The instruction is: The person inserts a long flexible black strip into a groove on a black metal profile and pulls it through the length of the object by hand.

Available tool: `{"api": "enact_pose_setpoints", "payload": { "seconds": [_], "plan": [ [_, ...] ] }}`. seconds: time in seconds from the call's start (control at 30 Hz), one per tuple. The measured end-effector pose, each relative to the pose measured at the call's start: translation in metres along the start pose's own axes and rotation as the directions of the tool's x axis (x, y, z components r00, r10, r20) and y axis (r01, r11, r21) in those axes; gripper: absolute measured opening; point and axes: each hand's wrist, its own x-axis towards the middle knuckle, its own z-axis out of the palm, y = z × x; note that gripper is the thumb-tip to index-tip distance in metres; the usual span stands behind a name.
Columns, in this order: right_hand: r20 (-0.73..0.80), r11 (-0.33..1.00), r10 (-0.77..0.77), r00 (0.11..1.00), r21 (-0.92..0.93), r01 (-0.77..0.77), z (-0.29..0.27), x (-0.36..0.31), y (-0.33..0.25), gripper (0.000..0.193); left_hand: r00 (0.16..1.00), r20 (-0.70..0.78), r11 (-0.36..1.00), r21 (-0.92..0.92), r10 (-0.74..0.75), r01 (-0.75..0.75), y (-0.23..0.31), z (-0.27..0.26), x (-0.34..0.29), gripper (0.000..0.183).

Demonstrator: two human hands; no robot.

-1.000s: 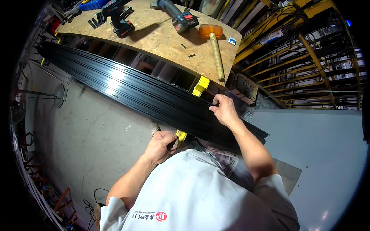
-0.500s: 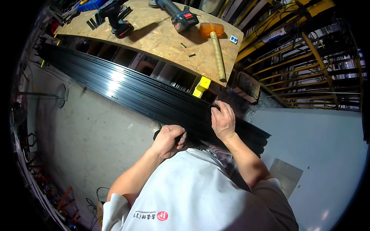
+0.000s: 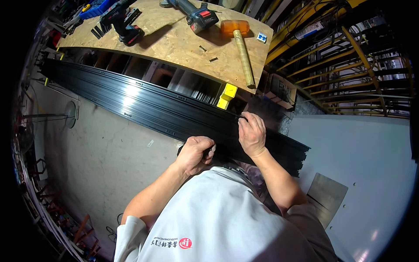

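Note:
Long black ribbed metal profiles (image 3: pixel 131 98) lie side by side, running from the far left to the right in front of my body. My left hand (image 3: pixel 196 153) is closed in a fist at their near edge. A bit of something dark shows beside it, but what sits inside the fist is hidden. My right hand (image 3: pixel 252 134) rests over the profiles toward their right end. Its fingers are bent and pressed together at the far edge, and whatever lies between the fingertips is too small and dark to name.
A wooden board worktop (image 3: pixel 174 48) stands beyond the profiles. On it are a cordless drill (image 3: pixel 121 24), another cordless tool (image 3: pixel 196 17) and an orange-headed mallet (image 3: pixel 242 52). A yellow block (image 3: pixel 227 96) sits at its edge. Yellow racks (image 3: pixel 362 56) stand right, above a pale panel (image 3: pixel 371 166).
My left hand has shifted slightly up and to the right along the near edge. My right hand stays at the far edge with its fingers bent. The whole view has tilted a little.

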Motion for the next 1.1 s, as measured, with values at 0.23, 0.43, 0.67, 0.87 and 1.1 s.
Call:
{"api": "enact_pose_setpoints", "payload": {
  "seconds": [0.23, 0.43, 0.67, 0.87, 1.1],
  "plan": [
    [0.004, 0.996, 0.075, 0.997, 0.055, -0.075, 0.006, -0.003, 0.001, 0.016, 1.000, 0.010, 1.000, -0.002, -0.008, 0.008, -0.002, -0.002, 0.004, 0.025],
    [0.050, 0.991, 0.094, 0.994, 0.092, -0.099, 0.009, -0.003, 0.004, 0.019, 1.000, 0.015, 1.000, -0.009, -0.014, 0.014, -0.003, -0.001, 0.006, 0.025],
    [0.098, 0.992, 0.104, 0.990, 0.068, -0.111, 0.006, 0.000, 0.005, 0.017, 1.000, 0.007, 1.000, 0.001, -0.026, 0.026, -0.001, 0.003, 0.006, 0.024],
    [0.114, 1.000, 0.017, 0.993, 0.022, -0.020, 0.003, 0.003, 0.005, 0.016, 0.999, 0.027, 0.999, -0.001, -0.040, 0.040, -0.002, 0.000, 0.006, 0.025],
    [0.106, 0.993, 0.057, 0.993, 0.094, -0.067, 0.008, 0.000, 0.009, 0.015, 0.999, 0.034, 1.000, 0.012, -0.025, 0.024, -0.002, 0.001, 0.007, 0.025]
  ]
}}
